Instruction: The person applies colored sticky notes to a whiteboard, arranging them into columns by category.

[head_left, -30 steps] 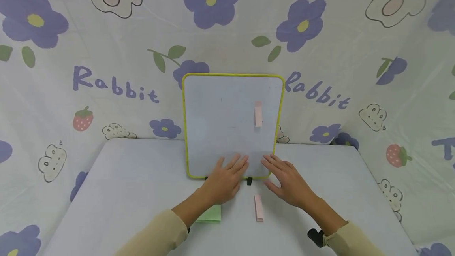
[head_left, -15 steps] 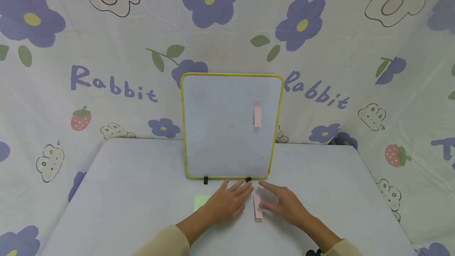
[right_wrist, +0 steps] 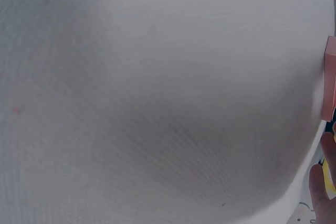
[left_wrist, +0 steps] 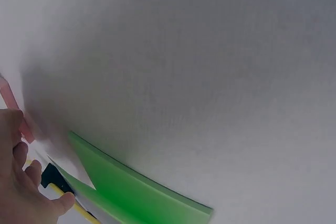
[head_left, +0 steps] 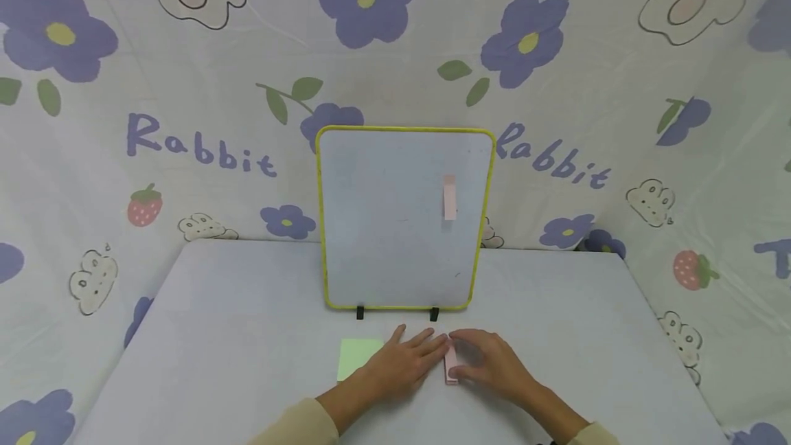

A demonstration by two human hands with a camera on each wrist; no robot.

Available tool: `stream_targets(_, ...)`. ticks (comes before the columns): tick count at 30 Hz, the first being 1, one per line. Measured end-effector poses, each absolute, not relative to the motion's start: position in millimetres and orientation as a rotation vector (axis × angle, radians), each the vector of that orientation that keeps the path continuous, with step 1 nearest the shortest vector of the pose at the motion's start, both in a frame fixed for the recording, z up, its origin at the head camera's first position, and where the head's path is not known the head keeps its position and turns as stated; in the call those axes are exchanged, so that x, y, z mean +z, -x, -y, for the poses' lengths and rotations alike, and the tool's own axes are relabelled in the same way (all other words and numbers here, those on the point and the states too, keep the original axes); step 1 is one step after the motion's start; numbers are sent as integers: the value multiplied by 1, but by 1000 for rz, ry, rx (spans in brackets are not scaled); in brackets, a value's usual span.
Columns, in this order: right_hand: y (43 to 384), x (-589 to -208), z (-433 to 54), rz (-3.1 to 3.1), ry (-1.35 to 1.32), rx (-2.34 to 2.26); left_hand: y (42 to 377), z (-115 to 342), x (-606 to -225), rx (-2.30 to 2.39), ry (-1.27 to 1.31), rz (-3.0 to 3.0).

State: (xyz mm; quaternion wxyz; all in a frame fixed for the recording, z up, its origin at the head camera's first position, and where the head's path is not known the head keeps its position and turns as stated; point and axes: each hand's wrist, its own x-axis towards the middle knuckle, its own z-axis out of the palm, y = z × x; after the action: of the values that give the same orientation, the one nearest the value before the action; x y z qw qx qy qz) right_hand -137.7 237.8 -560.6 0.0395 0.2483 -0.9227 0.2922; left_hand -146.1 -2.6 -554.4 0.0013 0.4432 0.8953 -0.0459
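A narrow pink sticky note pad (head_left: 451, 361) lies upright-on on the table in front of the whiteboard (head_left: 395, 239). My right hand (head_left: 502, 368) bends round its right side, index fingertip at the far end and thumb against the near part. Flat and with fingers spread, my left hand (head_left: 400, 366) reaches from the left, fingertips right at the pad's far left edge. Under and beside the left wrist lies a green sticky note pad (head_left: 358, 356), its top sheet lifting in the left wrist view (left_wrist: 142, 182). One pink note (head_left: 450, 198) hangs on the whiteboard's right half.
The yellow-framed whiteboard stands on black feet (head_left: 360, 312) at the middle of the white table (head_left: 247, 307). Behind and at both sides hangs a cloth (head_left: 408, 81) printed with flowers and rabbits.
Both hands have drawn back from the whiteboard's lower part to the table. The right thumb and index finger have come onto the pink pad; the left fingertips have reached its edge.
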Motion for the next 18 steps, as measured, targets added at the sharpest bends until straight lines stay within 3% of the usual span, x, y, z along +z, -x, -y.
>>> stream_targets(18,134,-567,-237,2792,-785,852,146,1,-552,-163,-1375,-2795)
